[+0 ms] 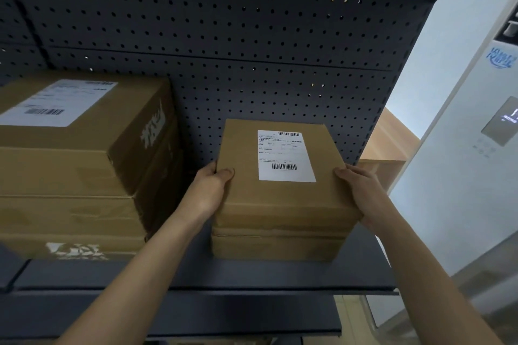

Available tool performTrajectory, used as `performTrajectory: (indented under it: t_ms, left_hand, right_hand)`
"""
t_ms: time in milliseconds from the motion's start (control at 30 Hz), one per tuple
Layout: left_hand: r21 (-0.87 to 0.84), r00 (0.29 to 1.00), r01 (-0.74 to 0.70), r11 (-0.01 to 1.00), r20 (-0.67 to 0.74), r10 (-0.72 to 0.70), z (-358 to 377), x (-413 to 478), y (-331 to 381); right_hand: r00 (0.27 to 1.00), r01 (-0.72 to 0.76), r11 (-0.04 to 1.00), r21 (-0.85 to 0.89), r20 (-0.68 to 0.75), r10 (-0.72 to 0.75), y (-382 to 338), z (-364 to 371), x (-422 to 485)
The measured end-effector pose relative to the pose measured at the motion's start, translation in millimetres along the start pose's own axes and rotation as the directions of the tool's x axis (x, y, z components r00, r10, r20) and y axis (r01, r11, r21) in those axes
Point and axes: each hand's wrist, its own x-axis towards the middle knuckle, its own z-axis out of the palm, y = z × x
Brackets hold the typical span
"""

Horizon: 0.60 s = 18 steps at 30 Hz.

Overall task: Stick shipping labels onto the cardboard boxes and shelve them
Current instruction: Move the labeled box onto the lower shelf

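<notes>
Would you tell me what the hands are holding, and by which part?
The small labelled box: left hand at its near left corner, right hand at its near right corner, thumbs on top.

Both hands were on a small box (280, 199) on the dark shelf (196, 274). The left hand (211, 185) gripped its left edge and the right hand (361, 185) its right edge, thumbs lying on top. A white label (284, 155) with barcodes was stuck to the lid. The box sat on a second box (277, 246) of like width. To the left, well apart, stood a stack of large boxes (70, 176), the top one bearing a large label (56, 102). A pegboard (224, 36) backed the shelf. A white appliance (462, 148) stood at the right.
</notes>
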Motion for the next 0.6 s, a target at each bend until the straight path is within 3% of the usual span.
performTrajectory:
  t_ms: [100,167,267,367,433,533,600]
  left_hand:
    - [0.100,1.000,-0.012,0.995,-0.025,0.014,0.7,-1.9,2.7]
    - [0.227,0.996,-0.051,0.973,-0.063,0.067,1.3,-5.0,6.6]
    - [0.416,0.978,-0.132,0.900,-0.093,0.187,0.1,-11.9,14.9]
    - [0.524,0.950,-0.171,0.834,-0.137,0.281,-6.7,-19.5,21.7]
    - [0.588,0.916,-0.217,0.779,-0.153,0.371,-14.0,-27.0,22.0]
    - [0.697,0.835,-0.293,0.655,-0.148,0.530,-28.1,-48.3,20.2]
    - [0.752,0.794,-0.307,0.583,-0.135,0.592,-41.6,-66.4,17.4]
  right_hand:
    - [0.999,0.050,0.992,-0.117,0.020,-0.048,-0.6,-0.5,-0.5]
    - [0.992,0.129,0.942,-0.309,0.025,-0.128,-0.9,-2.9,0.3]
    - [0.937,0.302,0.746,-0.594,0.040,-0.347,-4.2,-3.6,-3.1]
    - [0.817,0.458,0.530,-0.714,0.103,-0.568,-16.8,6.8,-11.3]
    - [0.755,0.552,0.407,-0.728,0.229,-0.614,-24.2,21.1,-15.4]
    - [0.703,0.653,0.418,-0.632,0.301,-0.644,-30.7,50.4,-31.1]
    - [0.618,0.744,0.363,-0.560,0.373,-0.692,-34.7,73.2,-45.6]
